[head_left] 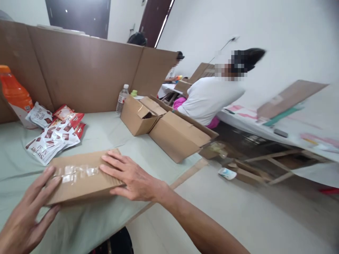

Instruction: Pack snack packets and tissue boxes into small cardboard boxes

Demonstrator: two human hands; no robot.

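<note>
A closed cardboard box (82,185) with clear tape across its top lies in front of me on the cloth-covered table (106,135). At its left end, my left hand (29,211) holds it, fingertips on the top edge and thumb against the near side. My right hand (135,176) grips the right end, its fingers over the top and the thumb low at the near edge. Just beyond the box lie several snack pouches, white ones (50,139) and red ones (67,114).
An orange bottle (17,95) stands at the left and a clear bottle (122,98) at the back. Cardboard boxes, a small one (136,116) and a larger open one (177,134), sit at the right table edge. A cardboard screen (87,70) runs behind. A person (212,98) sits beyond.
</note>
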